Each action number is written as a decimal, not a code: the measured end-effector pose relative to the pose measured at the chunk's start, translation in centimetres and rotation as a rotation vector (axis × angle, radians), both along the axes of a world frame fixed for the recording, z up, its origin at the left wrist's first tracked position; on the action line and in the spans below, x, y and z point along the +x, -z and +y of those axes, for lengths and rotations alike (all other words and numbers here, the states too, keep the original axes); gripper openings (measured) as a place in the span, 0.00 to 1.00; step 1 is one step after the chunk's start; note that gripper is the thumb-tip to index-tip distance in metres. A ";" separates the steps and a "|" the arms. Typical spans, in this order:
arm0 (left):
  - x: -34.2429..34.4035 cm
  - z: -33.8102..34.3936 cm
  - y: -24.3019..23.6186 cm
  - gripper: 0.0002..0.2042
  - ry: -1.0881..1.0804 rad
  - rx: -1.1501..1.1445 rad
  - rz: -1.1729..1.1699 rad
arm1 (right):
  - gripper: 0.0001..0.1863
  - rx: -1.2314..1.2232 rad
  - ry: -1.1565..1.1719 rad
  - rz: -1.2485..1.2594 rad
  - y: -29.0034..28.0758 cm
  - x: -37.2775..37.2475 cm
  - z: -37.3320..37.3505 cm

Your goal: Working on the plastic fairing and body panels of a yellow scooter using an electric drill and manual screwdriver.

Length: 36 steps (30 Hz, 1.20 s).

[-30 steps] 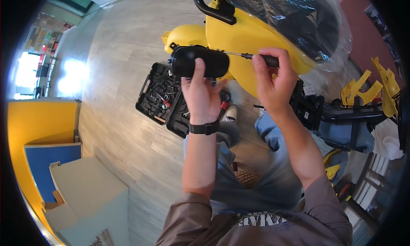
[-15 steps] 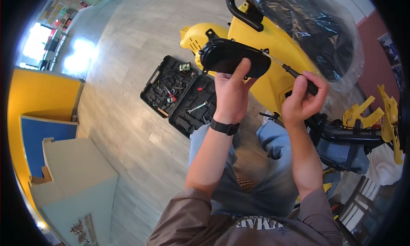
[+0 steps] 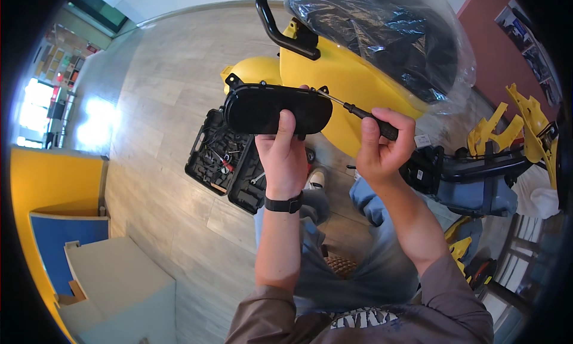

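Observation:
My left hand (image 3: 282, 156) grips a black oval panel (image 3: 256, 109) from below, its thumb pressed on the dark glossy face. Small mounting tabs stick out along the panel's upper edge. In my right hand (image 3: 385, 142) is a screwdriver (image 3: 363, 113) with a black handle and a thin metal shaft, fingers wrapped round the handle. Its tip meets the tab at the panel's upper right corner; whether a screw sits there is too small to tell. Behind the panel is a large yellow body part (image 3: 349, 75) with a black tube handle (image 3: 280, 34).
An open black tool case (image 3: 218, 165) lies on the floor beyond my left knee. Dark material in clear plastic wrap (image 3: 382, 34) rests on the yellow body. At right are a black frame (image 3: 477, 171) and yellow brackets (image 3: 489, 129). A grey box (image 3: 119, 266) stands at left.
The panel and both hands sit further left and lower in view, and the panel is more level. The screwdriver tip stays at the corner tab. My view has also shifted.

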State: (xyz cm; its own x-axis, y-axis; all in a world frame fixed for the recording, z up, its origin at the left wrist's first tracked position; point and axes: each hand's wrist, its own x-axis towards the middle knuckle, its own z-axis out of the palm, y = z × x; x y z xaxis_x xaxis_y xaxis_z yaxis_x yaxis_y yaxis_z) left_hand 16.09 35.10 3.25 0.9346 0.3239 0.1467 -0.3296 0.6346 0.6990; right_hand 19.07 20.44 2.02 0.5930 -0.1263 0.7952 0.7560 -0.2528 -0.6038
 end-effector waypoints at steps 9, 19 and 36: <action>0.2 0.1 0.4 0.20 -0.064 0.130 -0.062 | 0.12 0.005 0.023 -0.031 -0.1 0.1 -0.1; 0.2 0.1 0.3 0.19 -0.075 0.183 -0.045 | 0.11 -0.003 0.018 -0.029 -0.5 0.1 -0.1; 0.1 0.4 0.2 0.19 -0.121 0.269 -0.025 | 0.11 0.080 -0.048 0.053 -0.4 0.3 0.3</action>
